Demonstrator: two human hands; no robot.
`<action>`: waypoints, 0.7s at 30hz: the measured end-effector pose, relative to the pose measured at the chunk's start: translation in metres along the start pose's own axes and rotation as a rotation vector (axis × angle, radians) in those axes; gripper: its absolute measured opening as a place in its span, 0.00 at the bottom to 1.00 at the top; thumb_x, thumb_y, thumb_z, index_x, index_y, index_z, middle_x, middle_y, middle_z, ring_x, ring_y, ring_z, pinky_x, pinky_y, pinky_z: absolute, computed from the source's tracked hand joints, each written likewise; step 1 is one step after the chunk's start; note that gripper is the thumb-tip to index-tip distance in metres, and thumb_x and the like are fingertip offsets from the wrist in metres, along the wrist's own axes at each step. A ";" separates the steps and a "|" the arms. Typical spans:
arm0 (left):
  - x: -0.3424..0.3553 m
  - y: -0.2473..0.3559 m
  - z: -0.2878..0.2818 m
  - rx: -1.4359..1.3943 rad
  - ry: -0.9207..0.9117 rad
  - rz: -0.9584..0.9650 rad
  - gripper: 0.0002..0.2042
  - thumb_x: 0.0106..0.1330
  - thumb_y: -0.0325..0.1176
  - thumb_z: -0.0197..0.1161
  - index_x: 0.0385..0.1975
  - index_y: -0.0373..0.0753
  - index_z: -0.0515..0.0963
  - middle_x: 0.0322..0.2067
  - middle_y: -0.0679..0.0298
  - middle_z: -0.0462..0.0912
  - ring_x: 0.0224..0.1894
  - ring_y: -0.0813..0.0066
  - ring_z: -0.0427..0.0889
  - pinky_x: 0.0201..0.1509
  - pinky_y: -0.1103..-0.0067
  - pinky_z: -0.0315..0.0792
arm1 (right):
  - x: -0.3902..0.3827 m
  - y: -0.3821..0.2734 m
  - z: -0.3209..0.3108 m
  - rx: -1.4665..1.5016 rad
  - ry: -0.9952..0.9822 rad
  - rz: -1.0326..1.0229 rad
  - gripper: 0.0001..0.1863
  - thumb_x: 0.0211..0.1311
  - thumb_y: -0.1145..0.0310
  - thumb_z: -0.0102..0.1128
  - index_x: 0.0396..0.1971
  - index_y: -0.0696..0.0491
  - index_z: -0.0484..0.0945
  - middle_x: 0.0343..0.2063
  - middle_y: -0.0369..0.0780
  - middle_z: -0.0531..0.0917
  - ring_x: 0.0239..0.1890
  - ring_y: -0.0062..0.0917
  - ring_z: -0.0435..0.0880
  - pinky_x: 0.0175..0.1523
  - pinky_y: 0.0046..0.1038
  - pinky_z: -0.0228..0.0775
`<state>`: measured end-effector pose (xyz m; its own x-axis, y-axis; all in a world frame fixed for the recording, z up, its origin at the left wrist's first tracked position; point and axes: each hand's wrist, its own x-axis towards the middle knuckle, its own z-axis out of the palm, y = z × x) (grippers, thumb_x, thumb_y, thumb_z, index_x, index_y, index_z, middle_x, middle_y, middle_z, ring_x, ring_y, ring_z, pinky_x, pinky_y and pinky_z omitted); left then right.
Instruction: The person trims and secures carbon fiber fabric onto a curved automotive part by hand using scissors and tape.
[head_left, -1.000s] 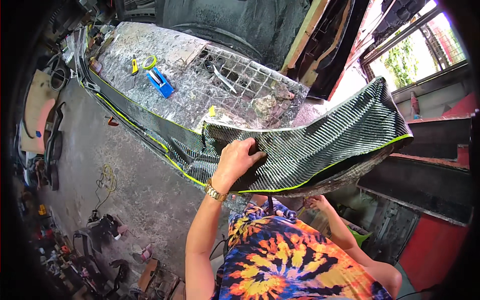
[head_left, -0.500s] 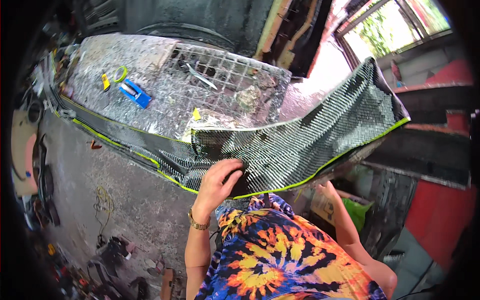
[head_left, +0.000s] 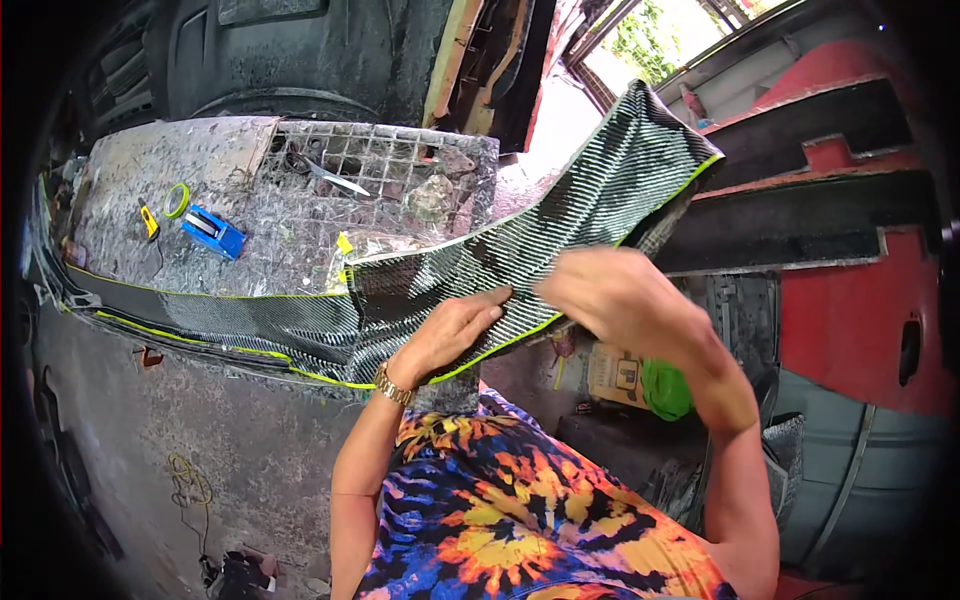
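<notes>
A long piece of woven black carbon-fibre cloth [head_left: 480, 262] lies over a curved car-body part, its front edge lined with yellow-green tape [head_left: 262, 352]. My left hand [head_left: 448, 335] rests on the cloth left of the middle, fingers stretched out flat and pointing right. Above the right half of the same cloth is my right hand [head_left: 625, 295], near the taped front edge. Motion blurs its fingers, which look bunched together, and I cannot make out anything in them. The cloth rises and bends away toward the far right end.
On the worn worktable [head_left: 120, 165] behind are a blue tool [head_left: 213, 232], a roll of green tape [head_left: 177, 200], a yellow cutter [head_left: 149, 220] and scissors [head_left: 335, 178]. A cardboard box [head_left: 612, 375] and green bag [head_left: 667, 390] stand below right, beside a red panel [head_left: 850, 340].
My right hand has come up from beside my body to the cloth. My left hand has flattened out on it. The whole view has shifted, moving the scene leftward.
</notes>
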<state>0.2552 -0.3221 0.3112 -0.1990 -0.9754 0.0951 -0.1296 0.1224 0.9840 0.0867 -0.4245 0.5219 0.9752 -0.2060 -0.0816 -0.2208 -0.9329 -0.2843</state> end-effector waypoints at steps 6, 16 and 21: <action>0.020 -0.010 0.005 0.108 0.183 0.134 0.11 0.66 0.31 0.64 0.44 0.34 0.84 0.40 0.56 0.83 0.44 0.61 0.83 0.49 0.72 0.75 | 0.067 0.056 0.042 -0.274 -0.487 0.195 0.13 0.55 0.61 0.65 0.29 0.57 0.80 0.31 0.46 0.84 0.39 0.44 0.84 0.43 0.42 0.74; 0.021 -0.018 0.018 0.217 0.252 0.163 0.09 0.60 0.34 0.69 0.38 0.38 0.87 0.29 0.60 0.70 0.36 0.63 0.73 0.42 0.69 0.69 | 0.045 0.086 0.080 0.054 -0.551 0.224 0.24 0.51 0.48 0.71 0.24 0.55 0.76 0.23 0.45 0.82 0.32 0.46 0.82 0.35 0.44 0.71; 0.020 -0.016 0.017 0.247 0.279 0.161 0.09 0.60 0.34 0.69 0.36 0.38 0.87 0.29 0.59 0.70 0.36 0.62 0.74 0.42 0.68 0.70 | 0.041 0.087 0.079 0.080 -0.510 0.258 0.24 0.51 0.47 0.71 0.23 0.54 0.75 0.22 0.44 0.80 0.30 0.44 0.81 0.34 0.43 0.68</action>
<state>0.2364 -0.3404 0.2945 0.0305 -0.9483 0.3158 -0.3550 0.2850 0.8904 0.1056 -0.4908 0.4181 0.7620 -0.2369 -0.6027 -0.4706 -0.8419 -0.2640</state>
